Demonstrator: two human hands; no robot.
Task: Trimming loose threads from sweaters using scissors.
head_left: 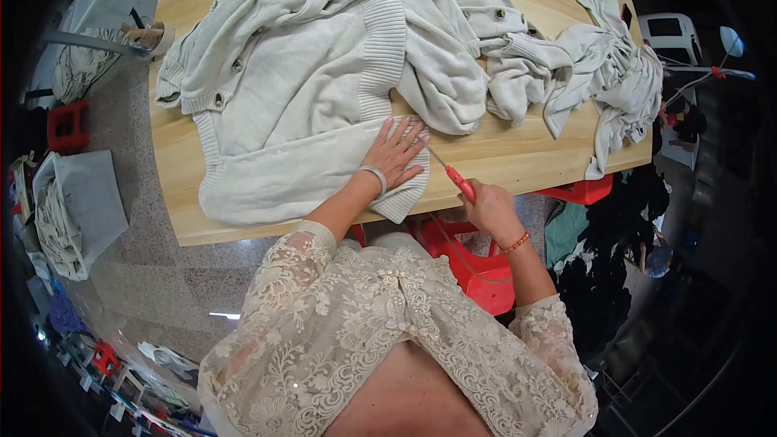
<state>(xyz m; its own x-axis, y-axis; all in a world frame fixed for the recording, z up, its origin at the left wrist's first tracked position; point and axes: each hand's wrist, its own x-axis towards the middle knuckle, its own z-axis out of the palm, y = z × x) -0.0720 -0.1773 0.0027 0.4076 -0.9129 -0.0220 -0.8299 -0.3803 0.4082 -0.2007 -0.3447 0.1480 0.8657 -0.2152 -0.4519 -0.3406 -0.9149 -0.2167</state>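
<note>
- Head view: a pale grey knitted garment [295, 81] lies bunched on the wooden table [526, 158], with a long section laid along the near edge and its ribbed end [398, 205] toward the right.
- The left hand [394, 154] is palm down with fingers spread, pressing on the knit by that ribbed end; it pinches nothing.
- The right hand [491, 210] is wrapped around the handle of a red-handled tool [460, 183], its thin shaft slanting toward the left fingertips. Whether the tip touches the knit cannot be told.
- The step in hand appears to be working at the ribbed end with the tool while the other palm steadies the cloth.
- The next move seems to call for firm, flat pressure from the left palm, and careful control of the tip so near those fingers.
- More pale knitwear [611, 73] lies farther right on the table.
</note>
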